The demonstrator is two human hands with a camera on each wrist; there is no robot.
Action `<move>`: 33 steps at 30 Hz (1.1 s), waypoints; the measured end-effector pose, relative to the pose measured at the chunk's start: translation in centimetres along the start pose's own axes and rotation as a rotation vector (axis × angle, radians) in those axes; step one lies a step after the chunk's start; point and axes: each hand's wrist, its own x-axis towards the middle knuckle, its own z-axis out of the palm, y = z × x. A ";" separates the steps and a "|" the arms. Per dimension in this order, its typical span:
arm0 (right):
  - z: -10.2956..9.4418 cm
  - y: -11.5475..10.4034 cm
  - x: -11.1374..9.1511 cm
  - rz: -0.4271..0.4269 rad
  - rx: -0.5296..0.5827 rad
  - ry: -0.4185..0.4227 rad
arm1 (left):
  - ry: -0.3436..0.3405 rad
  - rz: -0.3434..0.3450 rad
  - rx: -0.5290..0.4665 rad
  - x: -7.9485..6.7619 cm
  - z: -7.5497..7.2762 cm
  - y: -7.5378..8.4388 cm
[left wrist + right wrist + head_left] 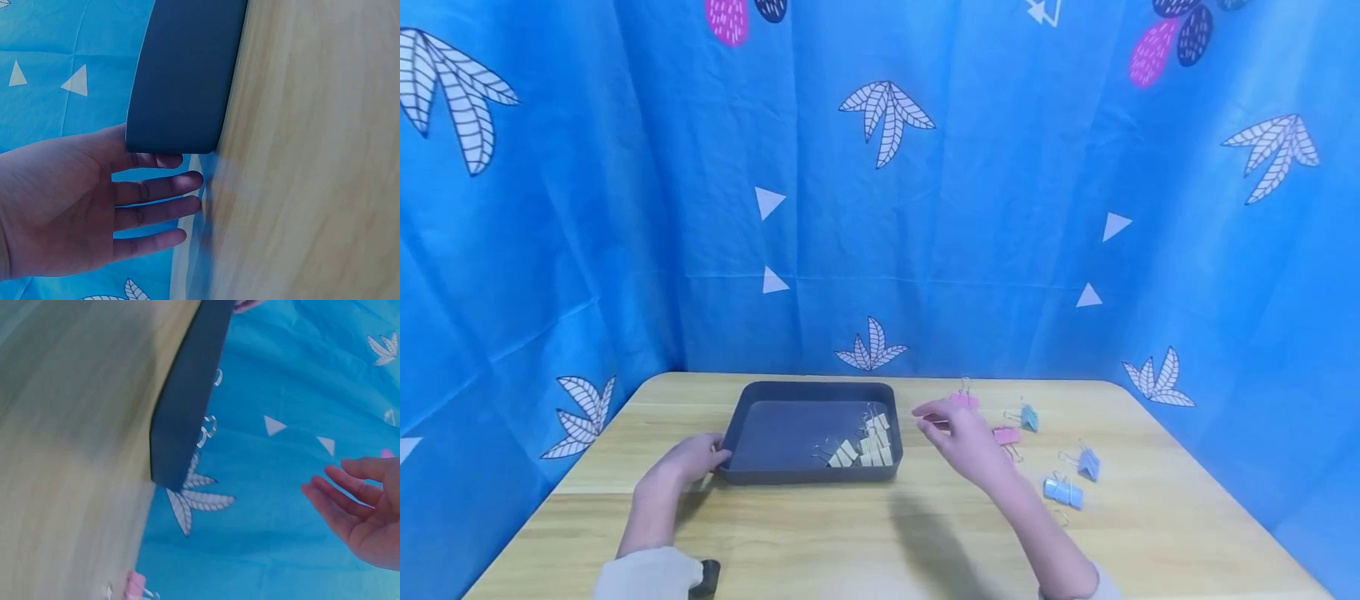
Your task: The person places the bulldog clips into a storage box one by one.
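Note:
My left hand (688,461) is at the near left corner of a dark grey tray (808,477). In the left wrist view the thumb passes behind the tray wall (181,81) and the forefinger lies against its outer side, pinching the corner; the other fingers stretch out beside it. Several pale yellow binder clips (876,446) lie bunched in the tray's right part. My right hand (962,437) hovers just right of the tray, fingers loosely bent and holding nothing. Behind and beside it lie pink binder clips (1007,435), one partly hidden by the hand.
To the right on the wooden table (820,542) lie a teal binder clip (1029,417), a blue-violet one (1088,463) and a light blue one (1063,492). A blue patterned curtain (985,208) hangs behind and around the table. A small black object (706,577) is by the left sleeve.

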 end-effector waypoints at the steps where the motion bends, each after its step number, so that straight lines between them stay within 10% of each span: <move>1: -0.4 0.0 -0.2 0.000 0.003 0.002 | -0.002 0.001 0.001 0.0 0.0 0.0; 17: -7.0 4.1 -5.6 0.063 -0.208 -0.016 | 0.014 0.036 0.034 0.0 -0.1 0.1; 33: -7.3 9.7 -9.9 0.287 -0.421 -0.260 | 0.019 0.029 0.020 0.0 0.0 -0.1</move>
